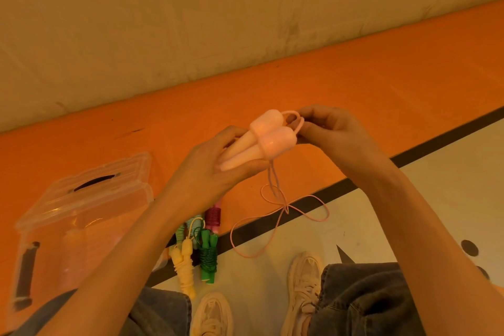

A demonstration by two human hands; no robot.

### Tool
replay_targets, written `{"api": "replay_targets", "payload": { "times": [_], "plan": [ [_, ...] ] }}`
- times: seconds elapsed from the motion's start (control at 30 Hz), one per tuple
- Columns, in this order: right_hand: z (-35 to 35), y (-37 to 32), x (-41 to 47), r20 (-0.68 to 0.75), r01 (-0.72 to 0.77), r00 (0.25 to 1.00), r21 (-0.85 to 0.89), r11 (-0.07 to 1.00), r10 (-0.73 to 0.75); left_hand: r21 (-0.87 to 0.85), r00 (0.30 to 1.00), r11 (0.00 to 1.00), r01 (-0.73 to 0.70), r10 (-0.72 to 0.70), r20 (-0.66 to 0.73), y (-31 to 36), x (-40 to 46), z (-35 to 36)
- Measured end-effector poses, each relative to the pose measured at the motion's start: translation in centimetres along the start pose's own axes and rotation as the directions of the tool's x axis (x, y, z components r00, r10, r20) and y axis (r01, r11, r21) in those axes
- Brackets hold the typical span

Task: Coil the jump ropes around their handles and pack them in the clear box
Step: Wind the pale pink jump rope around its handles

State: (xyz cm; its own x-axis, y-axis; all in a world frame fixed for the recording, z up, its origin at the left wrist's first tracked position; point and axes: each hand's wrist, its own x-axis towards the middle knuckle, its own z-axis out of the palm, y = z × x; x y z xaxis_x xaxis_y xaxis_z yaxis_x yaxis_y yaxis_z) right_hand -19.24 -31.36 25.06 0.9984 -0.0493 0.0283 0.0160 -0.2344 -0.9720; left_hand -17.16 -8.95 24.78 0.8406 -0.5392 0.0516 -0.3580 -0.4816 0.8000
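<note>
Pink handles (261, 142) are gripped side by side in the left hand (218, 172) so the cord (275, 221), pinched by the right hand (327, 131), can be wound on; the clear box (81, 215) is kept near left, open.

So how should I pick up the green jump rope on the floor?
Grab the green jump rope around its middle, where the dark cord is coiled round both handles, coming from above. It lies flat, and the yellow rope crowds its left side, so pinch from the top and right.
</note>
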Motion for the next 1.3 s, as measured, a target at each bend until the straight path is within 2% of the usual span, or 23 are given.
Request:
{"api": "replay_targets", "payload": {
  "times": [0.2, 0.3, 0.37, 0.43, 0.5, 0.57, 0.63, 0.73, 1.03, 1.13, 1.3],
  "plan": [
    [0.4, -0.3, -0.1, 0.115, -0.045, 0.993, 0.347, 0.937, 0.005, -0.200, 0.997, 0.979, 0.038, -0.024, 0.074, 0.2, 0.0, 0.5],
    [0.5, -0.5, -0.2, 0.141, -0.073, 0.990, 0.424, 0.903, 0.014, -0.287, 0.989, 0.955, 0.074, -0.032, 0.148, 0.1, 0.1, 0.6],
    [0.5, -0.6, -0.2, 0.147, -0.089, 0.989, 0.405, 0.910, 0.031, -0.289, 0.987, 0.954, 0.084, -0.038, 0.159, 0.2, 0.1, 0.6],
    [0.3, -0.6, -0.2, 0.124, -0.091, 0.991, 0.297, 0.951, 0.056, -0.226, 0.990, 0.972, 0.070, -0.040, 0.137, 0.0, 0.2, 0.5],
    [0.1, -0.4, -0.2, 0.085, -0.100, 0.992, 0.148, 0.984, 0.088, -0.128, 0.993, 0.990, 0.063, -0.050, 0.109, -0.4, 0.2, 0.5],
    [0.2, -0.3, -0.3, 0.049, -0.129, 0.991, 0.089, 0.988, 0.125, -0.002, 0.995, 0.998, 0.059, -0.058, 0.081, -0.8, 0.1, 0.5],
    [0.3, -0.3, -0.3, 0.031, -0.176, 0.984, 0.105, 0.979, 0.174, 0.070, 0.996, 0.996, 0.055, -0.060, 0.072, -0.9, 0.0, 0.7],
    [0.3, -0.5, -0.2, 0.043, -0.233, 0.972, 0.209, 0.950, 0.229, 0.081, 0.997, 0.996, 0.029, -0.035, 0.072, -0.8, -0.1, 0.8],
    [0.1, -1.0, -0.1, 0.141, -0.279, 0.960, 0.558, 0.781, 0.242, 0.059, 0.999, 0.998, 0.031, -0.031, 0.012, -0.8, 0.2, 0.8],
    [0.2, -0.9, -0.3, 0.115, -0.238, 0.971, 0.527, 0.816, 0.209, 0.035, 0.999, 0.999, 0.027, -0.028, 0.018, -0.7, 0.1, 0.7],
    [0.4, -0.8, -0.4, 0.030, -0.205, 0.978, 0.323, 0.924, 0.207, 0.100, 0.999, 0.995, 0.031, -0.034, 0.023, -0.9, 0.0, 0.6]
  ]
}}
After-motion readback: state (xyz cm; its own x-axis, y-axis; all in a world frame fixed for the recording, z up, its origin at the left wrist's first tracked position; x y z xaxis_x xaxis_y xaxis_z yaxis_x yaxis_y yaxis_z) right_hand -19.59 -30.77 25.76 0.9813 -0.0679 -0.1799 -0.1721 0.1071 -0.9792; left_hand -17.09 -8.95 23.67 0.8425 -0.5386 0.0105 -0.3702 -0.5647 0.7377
